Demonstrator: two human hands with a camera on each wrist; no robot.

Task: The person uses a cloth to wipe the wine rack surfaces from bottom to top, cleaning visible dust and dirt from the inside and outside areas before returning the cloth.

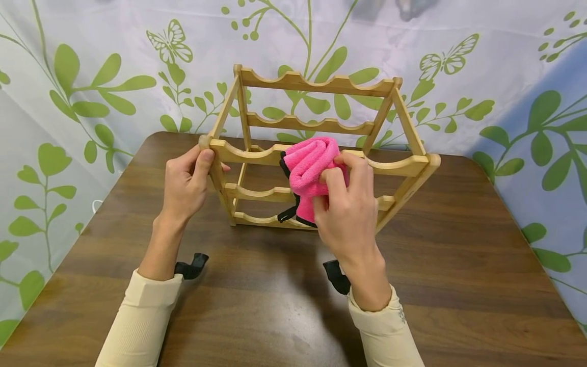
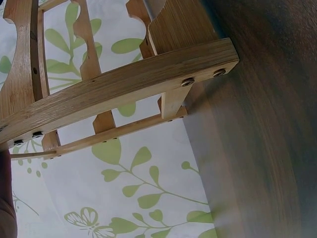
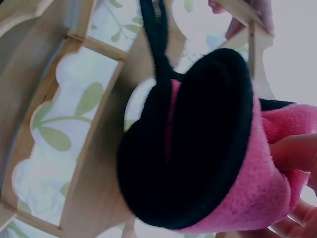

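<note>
A light wooden wine rack with scalloped rails stands on the table. At its top front left corner, my left hand grips the frame between thumb and fingers. My right hand holds a folded pink cloth with black edging and a black loop, bunched against the top front rail near its middle. In the right wrist view, the cloth hides part of the rails, and fingertips pinch its pink side. The left wrist view shows the rack's side bar with screw heads in it.
The brown wooden table runs under the rack and both forearms. Behind it hangs a white backdrop printed with green leaves and butterflies. Black straps stick out at both wrists by the cream sleeves.
</note>
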